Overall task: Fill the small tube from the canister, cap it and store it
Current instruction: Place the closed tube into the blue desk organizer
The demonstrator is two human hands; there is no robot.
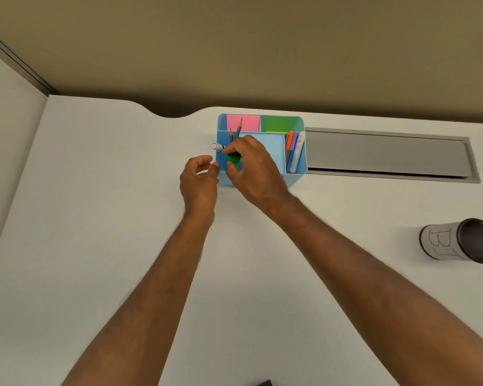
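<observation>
My right hand [251,168] is over the front left compartment of a light blue desk organiser [296,178], with its fingers closed on a small tube with a green cap [233,158]. Most of the tube is hidden by my fingers. My left hand [200,176] hovers just left of the organiser, fingers curled and apart, holding nothing. A grey mesh canister [460,240] with a white label lies on its side at the right of the white desk [95,218], its dark mouth facing right.
The organiser holds two pencils [236,130], a white marker [217,147], pink and green sticky notes [243,122], and several pens [294,151] on the right. A grey cable hatch [387,154] is set into the desk behind.
</observation>
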